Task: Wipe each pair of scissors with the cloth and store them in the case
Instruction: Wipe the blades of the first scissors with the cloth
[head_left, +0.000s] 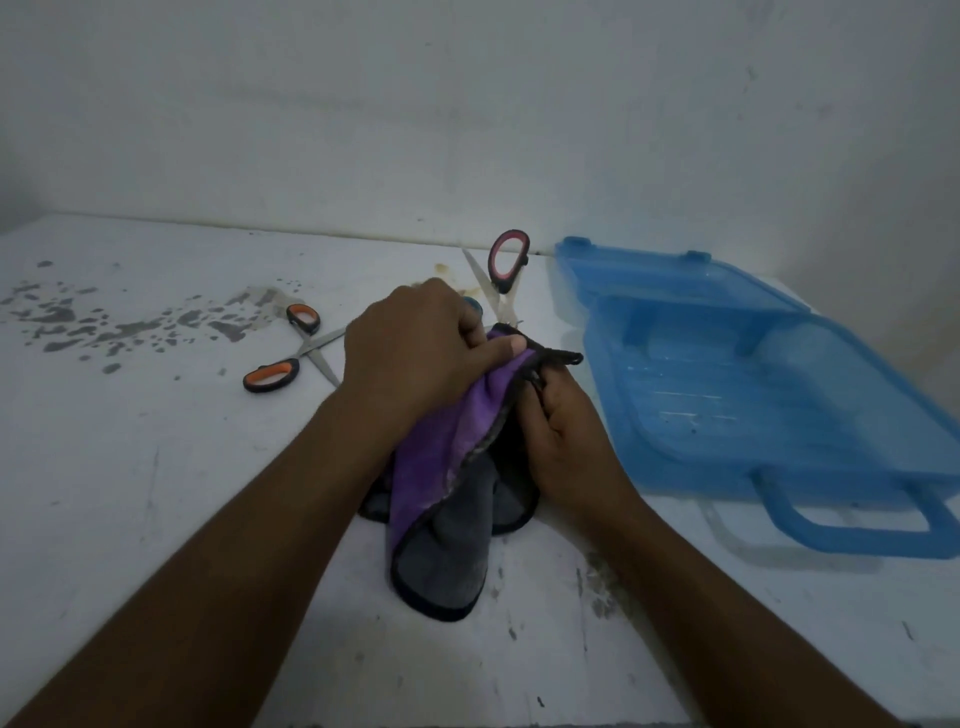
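Scissors: two pairs lie loose on the surface. The orange-handled scissors are left of the hands with blades partly open, and the pink-handled scissors are far centre near the wall, also open. Neither is in the case, and I see no pair inside it. The cloth, purple on one face and grey on the other with a black hem, is bunched between both hands at centre, its lower end draped on the surface. My left hand is clenched over the top of the bunch with the thumb pressed flat on the purple side. The right hand has its fingers curled, pinching the black hem from the right. I read this as a wiping hold, one hand squeezing and one steadying. A small blue bit peeks out beyond the left knuckles. It may be the handle of a third pair wrapped in the cloth, but I cannot tell. The case sits open on the right, lid hinged back toward the wall, carry handle at the near end, so the drop-in is short and unblocked. The open blades of the pink pair point toward my left hand, so reaching for them needs care. Dark stains mark the far left of the surface, well apart from the work.
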